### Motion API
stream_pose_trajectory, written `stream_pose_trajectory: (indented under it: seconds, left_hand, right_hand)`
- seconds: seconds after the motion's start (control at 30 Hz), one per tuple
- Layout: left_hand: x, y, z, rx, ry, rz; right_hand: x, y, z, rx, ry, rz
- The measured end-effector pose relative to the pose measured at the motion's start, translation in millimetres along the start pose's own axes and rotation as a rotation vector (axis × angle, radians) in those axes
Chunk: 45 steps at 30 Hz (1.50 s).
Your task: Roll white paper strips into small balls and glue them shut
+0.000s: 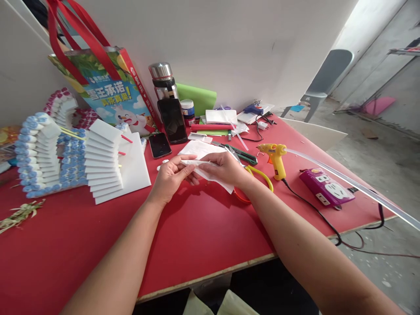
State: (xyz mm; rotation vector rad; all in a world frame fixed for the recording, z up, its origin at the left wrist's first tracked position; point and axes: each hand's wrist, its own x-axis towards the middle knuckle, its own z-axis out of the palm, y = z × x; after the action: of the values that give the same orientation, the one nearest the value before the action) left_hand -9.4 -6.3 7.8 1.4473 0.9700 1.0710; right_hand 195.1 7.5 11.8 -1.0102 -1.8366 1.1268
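Both hands meet over the middle of the red table point(210, 236), around a thin white sheet point(218, 177). My left hand point(172, 175) pinches the sheet's narrow left end between thumb and fingers. My right hand point(226, 166) grips the same sheet from above, thumb on its upper edge, and a loose corner hangs below the palm. Behind the hands lies a stack of white sheets point(197, 147), partly hidden by the fingers. Scissors with yellow and red handles point(267, 179) are partly covered by my right hand and wrist.
A yellow glue gun point(277, 159) and a purple power strip point(326, 188) with cables sit at the right. Folded white and blue pieces point(105, 159), a phone point(159, 145), a steel flask point(162, 81), a green cutter point(244, 155) and a printed bag point(114, 96) stand or lie left and behind.
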Motion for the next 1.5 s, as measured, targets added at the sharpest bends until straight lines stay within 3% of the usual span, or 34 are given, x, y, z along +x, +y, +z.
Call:
stream_pose_trajectory:
  seconds: [0.27,0.53,0.83,1.0,1.37,1.5]
  left_hand:
    - [2.4,-3.7,2.3,0.127,0.093,0.071]
    - [1.9,-1.3,-2.4,-0.062,-0.016,-0.093]
    - [1.0,1.2,-0.6,0.127,-0.05,-0.032]
    - [0.7,-0.4,-1.9,0.061,-0.067,-0.068]
    - [0.4,0.6,-4.6,-0.118,0.028,-0.047]
    - [2.0,3.7,-6.1,-0.04,0.095,-0.026]
  right_hand:
    - [0.8,-1.6,0.2,-0.064,-0.001,0.018]
    - [0.3,-5.0,-2.4,-0.239,0.006,-0.002]
    - [1.0,2.6,-2.4,-0.266,-0.021,0.029]
    - [1.3,3.0,-2.1,-0.335,0.0,0.006]
    - [-2.6,-1.5,0.7,-0.53,0.017,-0.082]
    - [-3.4,-4.1,0.1,-0.606,0.029,-0.093]
